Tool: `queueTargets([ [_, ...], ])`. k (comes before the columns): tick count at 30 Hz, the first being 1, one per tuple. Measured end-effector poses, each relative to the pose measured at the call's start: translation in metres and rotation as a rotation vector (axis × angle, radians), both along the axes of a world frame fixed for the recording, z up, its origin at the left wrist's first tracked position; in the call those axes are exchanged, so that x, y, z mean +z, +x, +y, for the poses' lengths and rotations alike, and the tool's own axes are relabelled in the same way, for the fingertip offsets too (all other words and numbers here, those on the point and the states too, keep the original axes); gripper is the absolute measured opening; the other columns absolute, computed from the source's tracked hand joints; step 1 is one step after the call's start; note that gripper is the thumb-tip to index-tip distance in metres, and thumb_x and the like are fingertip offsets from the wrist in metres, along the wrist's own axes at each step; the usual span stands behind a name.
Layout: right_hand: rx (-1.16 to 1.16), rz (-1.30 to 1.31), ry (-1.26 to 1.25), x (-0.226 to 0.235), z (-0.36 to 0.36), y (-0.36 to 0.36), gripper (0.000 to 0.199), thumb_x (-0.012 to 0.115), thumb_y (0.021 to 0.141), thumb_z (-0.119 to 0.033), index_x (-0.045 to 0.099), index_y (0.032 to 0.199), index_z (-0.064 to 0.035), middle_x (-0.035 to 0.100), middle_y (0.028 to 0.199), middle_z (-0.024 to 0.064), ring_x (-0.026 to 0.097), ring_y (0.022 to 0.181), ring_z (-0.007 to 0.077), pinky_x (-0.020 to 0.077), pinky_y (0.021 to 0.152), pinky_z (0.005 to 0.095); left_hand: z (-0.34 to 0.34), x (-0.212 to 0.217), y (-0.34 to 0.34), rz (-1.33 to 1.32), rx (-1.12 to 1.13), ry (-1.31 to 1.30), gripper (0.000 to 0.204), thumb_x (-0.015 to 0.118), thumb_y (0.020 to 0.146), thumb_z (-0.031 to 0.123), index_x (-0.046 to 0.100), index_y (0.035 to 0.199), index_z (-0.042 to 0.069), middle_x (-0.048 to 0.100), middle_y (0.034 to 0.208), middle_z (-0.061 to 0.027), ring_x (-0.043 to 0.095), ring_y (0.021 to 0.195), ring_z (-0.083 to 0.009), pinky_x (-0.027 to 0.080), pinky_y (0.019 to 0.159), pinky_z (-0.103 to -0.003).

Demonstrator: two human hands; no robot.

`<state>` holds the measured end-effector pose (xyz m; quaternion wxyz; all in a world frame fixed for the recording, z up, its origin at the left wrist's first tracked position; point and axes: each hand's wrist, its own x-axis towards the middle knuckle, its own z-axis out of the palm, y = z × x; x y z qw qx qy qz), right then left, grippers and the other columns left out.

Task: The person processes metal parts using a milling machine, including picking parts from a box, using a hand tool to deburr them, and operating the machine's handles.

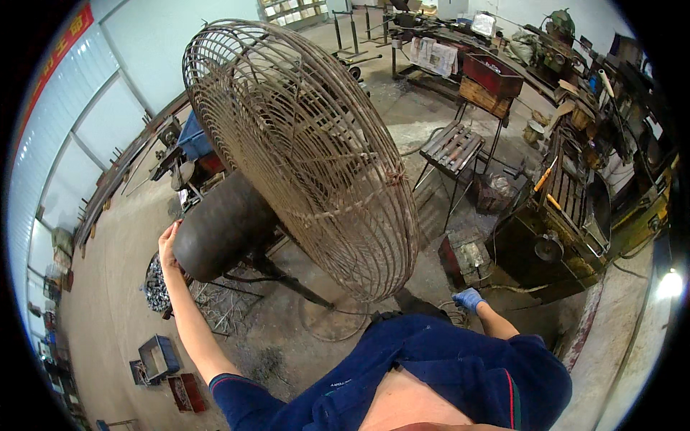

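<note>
A large floor fan stands close in front of me, its round, dirt-coated wire cage (338, 165) tilted up and facing right. Behind the cage sits its dark, rounded motor housing (226, 226), on a stand with a round base (332, 320). My bare left hand (169, 246) reaches to the back end of the housing, with its fingers curled against it; the housing partly hides what the fingertips touch. My right hand (469, 299), in a blue glove, hangs low beside my body with its fingers loosely extended and nothing visible in it.
On the right stands an oily machine (550, 251) with orange-handled tools on top. A metal box (466, 257) and a small stand with metal bars (453, 147) are nearby. Metal pieces (156, 287), a blue bin (158, 355) and a red bin (187, 393) lie left.
</note>
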<state>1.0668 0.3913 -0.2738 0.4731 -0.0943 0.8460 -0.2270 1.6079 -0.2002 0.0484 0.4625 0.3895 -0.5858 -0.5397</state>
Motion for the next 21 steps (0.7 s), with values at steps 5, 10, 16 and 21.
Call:
queueTargets([
  [5, 0.171, 0.083, -0.007, -0.023, 0.011, -0.013, 0.036, 0.060, 0.079, -0.037, 0.067, 0.081, -0.0014, 0.066, 0.075, 0.0084, 0.059, 0.059, 0.0178, 0.0457, 0.057, 0.0320, 0.000, 0.000, -0.002, 0.016, -0.012, 0.023, 0.025, 0.060, 0.085, 0.020, 0.061, 0.099, -0.001, 0.065, 0.086, -0.0056, 0.060, 0.068, -0.0116, 0.049, 0.059, -0.023],
  [10, -0.041, -0.020, 0.000, 0.006, 0.005, 0.005, 0.036, 0.059, 0.080, -0.035, 0.066, 0.083, -0.0003, 0.066, 0.076, 0.0081, 0.059, 0.061, 0.0179, 0.0456, 0.058, 0.0321, 0.010, 0.003, -0.004, 0.047, -0.021, 0.032, 0.024, 0.059, 0.086, 0.019, 0.061, 0.100, -0.001, 0.065, 0.086, -0.0055, 0.061, 0.070, -0.0121, 0.050, 0.060, -0.024],
  [16, 0.374, 0.187, -0.091, -0.029, 0.026, -0.013, 0.032, 0.057, 0.082, -0.033, 0.066, 0.083, -0.0024, 0.065, 0.075, 0.0089, 0.059, 0.060, 0.0181, 0.0452, 0.056, 0.0336, -0.004, -0.009, -0.002, 0.117, -0.061, 0.025, 0.024, 0.057, 0.087, 0.019, 0.061, 0.101, -0.001, 0.065, 0.089, -0.0068, 0.061, 0.072, -0.0128, 0.051, 0.063, -0.025],
  [21, 0.157, 0.074, 0.033, 0.016, 0.016, 0.006, 0.031, 0.049, 0.084, -0.033, 0.065, 0.085, -0.0075, 0.065, 0.081, 0.0137, 0.062, 0.066, 0.0254, 0.0476, 0.061, 0.0352, 0.012, -0.009, -0.007, 0.206, -0.077, -0.012, 0.024, 0.054, 0.088, 0.019, 0.060, 0.100, -0.002, 0.064, 0.087, -0.0071, 0.061, 0.071, -0.0133, 0.050, 0.062, -0.025],
])
